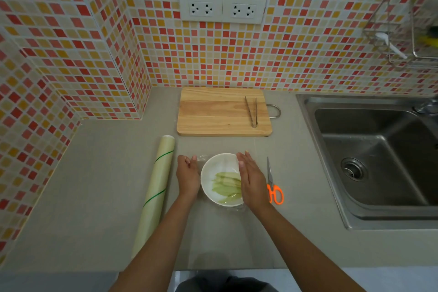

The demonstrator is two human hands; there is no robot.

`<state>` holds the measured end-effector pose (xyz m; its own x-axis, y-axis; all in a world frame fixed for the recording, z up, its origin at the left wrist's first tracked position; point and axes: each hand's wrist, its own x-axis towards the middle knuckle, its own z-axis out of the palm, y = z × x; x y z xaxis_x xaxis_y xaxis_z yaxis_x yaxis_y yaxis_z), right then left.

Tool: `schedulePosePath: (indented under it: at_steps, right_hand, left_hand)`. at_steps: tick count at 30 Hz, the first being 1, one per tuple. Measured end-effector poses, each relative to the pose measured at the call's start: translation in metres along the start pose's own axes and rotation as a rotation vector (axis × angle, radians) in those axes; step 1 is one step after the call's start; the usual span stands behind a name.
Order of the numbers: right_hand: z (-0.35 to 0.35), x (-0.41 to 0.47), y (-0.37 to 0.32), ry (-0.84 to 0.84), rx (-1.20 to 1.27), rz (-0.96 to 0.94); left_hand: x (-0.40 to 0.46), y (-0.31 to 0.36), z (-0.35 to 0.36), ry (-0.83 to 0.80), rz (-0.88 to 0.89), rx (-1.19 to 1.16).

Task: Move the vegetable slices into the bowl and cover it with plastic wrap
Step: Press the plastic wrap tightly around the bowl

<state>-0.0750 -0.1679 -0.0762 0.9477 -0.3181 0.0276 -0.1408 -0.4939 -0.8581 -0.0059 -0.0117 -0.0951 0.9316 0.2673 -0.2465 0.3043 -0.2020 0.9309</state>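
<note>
The bowl (221,179), near the counter's front edge, holds the vegetable slices (227,186) under clear plastic wrap (203,158). The left hand (188,176) at nine o'clock and the right hand (252,181) at three lie flat, fingers extended, gripping nothing. Smooth downward evenly, sealing every edge.

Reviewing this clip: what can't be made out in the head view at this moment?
- Right side of the bowl and some vegetable slices: covered by the right hand.
- Plastic wrap over the bowl: too clear to judge its seal.
- Sink and wire rack: cut off by the right edge.
- Left hand: contact with the bowl unclear.
</note>
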Motion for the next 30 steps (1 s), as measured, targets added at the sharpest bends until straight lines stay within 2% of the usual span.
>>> schedulePosePath:
  at_steps: [7,10,13,16,20,22,25,27,30]
  right_hand:
    - [0.005,-0.002,0.000,0.034,0.030,-0.007]
    - [0.005,-0.001,-0.001,0.045,0.042,-0.003]
    - [0.004,-0.001,-0.002,0.033,0.040,-0.003]
    - [0.003,-0.001,-0.004,0.011,0.024,-0.009]
    - [0.001,-0.001,-0.006,0.011,0.032,0.009]
    - [0.000,-0.001,-0.007,0.012,0.070,0.028]
    - [-0.002,0.000,-0.010,-0.045,0.126,0.012]
    - [-0.004,0.001,-0.013,-0.059,0.182,0.004]
    - [-0.005,-0.003,-0.015,0.080,0.324,0.042]
  left_hand:
    - [-0.012,0.002,0.000,0.000,0.102,-0.013]
    - [-0.020,-0.003,-0.006,-0.052,0.246,0.166]
    - [-0.026,-0.012,-0.012,0.010,0.367,0.436]
    - [-0.031,-0.012,-0.017,-0.010,0.361,0.390]
    - [-0.033,-0.013,-0.023,-0.066,0.612,0.384]
    - [-0.033,-0.014,-0.024,-0.097,0.579,0.333]
    - [-0.030,-0.007,-0.025,-0.012,0.402,0.186]
    - [-0.027,0.003,-0.024,0.014,0.367,0.078]
    - [-0.024,0.021,-0.018,-0.176,0.316,-0.106]
